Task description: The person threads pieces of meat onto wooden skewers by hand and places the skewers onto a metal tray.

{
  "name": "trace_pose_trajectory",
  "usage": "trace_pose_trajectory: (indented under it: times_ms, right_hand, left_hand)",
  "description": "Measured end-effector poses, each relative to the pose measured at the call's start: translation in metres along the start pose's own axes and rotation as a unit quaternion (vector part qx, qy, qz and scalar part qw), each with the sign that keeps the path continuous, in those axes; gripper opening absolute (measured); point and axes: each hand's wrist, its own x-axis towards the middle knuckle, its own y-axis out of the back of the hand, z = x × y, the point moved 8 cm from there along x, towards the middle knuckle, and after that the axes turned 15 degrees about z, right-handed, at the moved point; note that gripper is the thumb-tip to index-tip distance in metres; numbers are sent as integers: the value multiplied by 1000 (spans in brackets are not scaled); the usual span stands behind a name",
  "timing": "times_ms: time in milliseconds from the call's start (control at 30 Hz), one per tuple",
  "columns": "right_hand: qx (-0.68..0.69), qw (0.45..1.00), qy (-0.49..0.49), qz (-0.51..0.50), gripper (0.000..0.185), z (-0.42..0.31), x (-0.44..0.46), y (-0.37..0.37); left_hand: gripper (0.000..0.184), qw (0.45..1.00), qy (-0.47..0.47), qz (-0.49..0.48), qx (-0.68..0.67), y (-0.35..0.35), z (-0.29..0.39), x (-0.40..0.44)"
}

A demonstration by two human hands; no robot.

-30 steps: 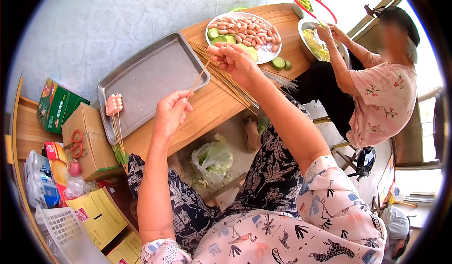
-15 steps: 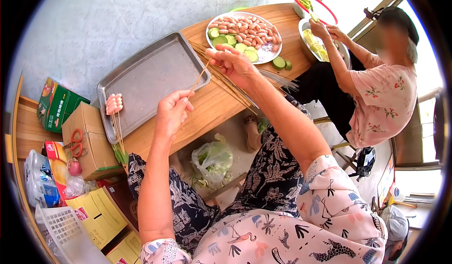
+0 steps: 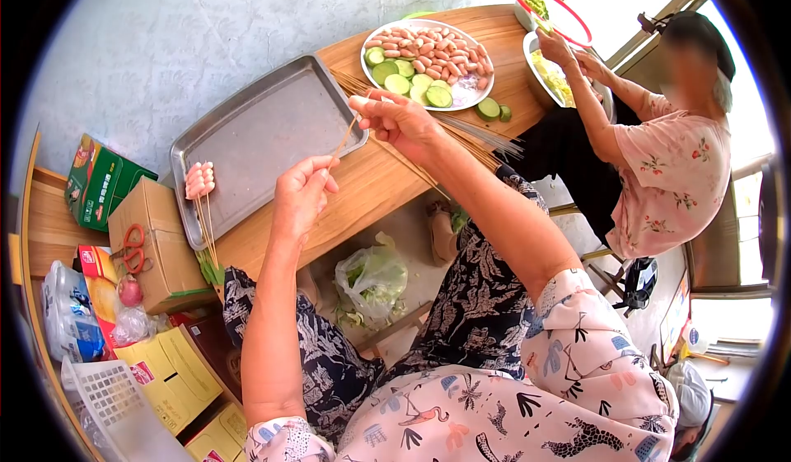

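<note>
My left hand (image 3: 302, 194) pinches a thin bamboo skewer (image 3: 344, 142) that slants up to the right. At its upper end, the fingers of my right hand (image 3: 400, 124) are closed on what looks like a small pink sausage (image 3: 356, 104), partly covered by the fingertips. Behind my right hand stands a white plate (image 3: 367, 73) heaped with small sausages (image 3: 437, 50) and cucumber slices (image 3: 397, 84). Loose skewers (image 3: 474, 138) lie beside the plate and under my right forearm. On the metal tray (image 3: 264, 136), skewered sausages (image 3: 199, 180) rest at the left end.
Across to the right, a person (image 3: 667, 157) works over a metal bowl (image 3: 534, 47) of cut greens. Cucumber pieces (image 3: 488, 110) lie on the wooden table (image 3: 329, 235). A plastic bag (image 3: 371, 276) sits below; a cardboard box (image 3: 156, 239) with red scissors (image 3: 134, 248) stands left.
My right hand has moved slightly left and down, bringing what it pinches onto or against the skewer's tip. My left hand is nearly still.
</note>
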Motion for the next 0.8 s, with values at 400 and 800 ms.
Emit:
trace_pose_trajectory:
  times_ms: [400, 800]
  right_hand:
    - [-142, 988, -50, -19, 52, 22, -10, -10]
    - [66, 996, -60, 20, 29, -22, 17, 33]
  left_hand:
    - [23, 1000, -12, 29, -3, 5, 4, 4]
    - [23, 998, 2, -60, 9, -6, 0, -6]
